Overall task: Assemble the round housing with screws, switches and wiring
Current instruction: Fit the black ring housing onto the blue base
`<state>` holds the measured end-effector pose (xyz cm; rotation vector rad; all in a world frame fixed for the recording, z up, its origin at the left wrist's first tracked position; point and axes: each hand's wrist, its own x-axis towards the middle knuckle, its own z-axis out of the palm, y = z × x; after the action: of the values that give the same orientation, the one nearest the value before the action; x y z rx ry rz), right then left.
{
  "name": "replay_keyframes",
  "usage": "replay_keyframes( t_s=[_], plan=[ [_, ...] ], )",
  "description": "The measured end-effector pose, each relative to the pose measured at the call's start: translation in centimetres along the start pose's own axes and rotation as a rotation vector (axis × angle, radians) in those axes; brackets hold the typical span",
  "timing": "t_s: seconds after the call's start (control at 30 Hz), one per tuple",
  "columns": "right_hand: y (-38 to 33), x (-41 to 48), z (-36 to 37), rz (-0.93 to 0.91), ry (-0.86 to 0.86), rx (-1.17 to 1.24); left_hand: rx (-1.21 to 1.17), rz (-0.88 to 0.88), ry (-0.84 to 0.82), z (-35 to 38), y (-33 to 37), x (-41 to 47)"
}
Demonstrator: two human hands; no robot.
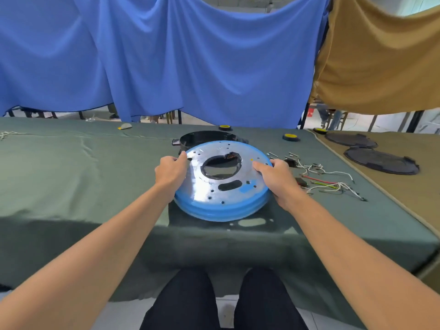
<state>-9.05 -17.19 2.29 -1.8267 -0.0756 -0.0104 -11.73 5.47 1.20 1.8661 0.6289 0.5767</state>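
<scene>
Green-clothed table | left hand, right hand are gripping round housing, fingers curled over rim | wiring is lying right.

The black shell lay half hidden behind the round housing. The screws were too small to count, the wiring too tangled to sort.
</scene>
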Motion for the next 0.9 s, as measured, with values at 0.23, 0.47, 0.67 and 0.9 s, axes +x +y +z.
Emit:
replay_keyframes(
  t_s=[0.23,0.47,0.67,0.9],
  plan=[
    [1.6,0.0,1.8,-0.032,0.032,-0.38,0.094,0.016,-0.083,-0.8,-2.2,-0.8],
    [2.2,1.2,2.2,-0.123,-0.018,-0.779,0.273,0.149,-0.141,-0.5,-2.3,0.0],
    [1.9,2.8,2.7,-0.24,-0.082,-0.86,0.299,0.18,-0.146,0.4,-2.5,1.5],
    [2.0,5.4,3.2,-0.275,-0.058,-0.95,0.316,0.213,-0.135,1.5,-2.3,3.6]
  ],
)
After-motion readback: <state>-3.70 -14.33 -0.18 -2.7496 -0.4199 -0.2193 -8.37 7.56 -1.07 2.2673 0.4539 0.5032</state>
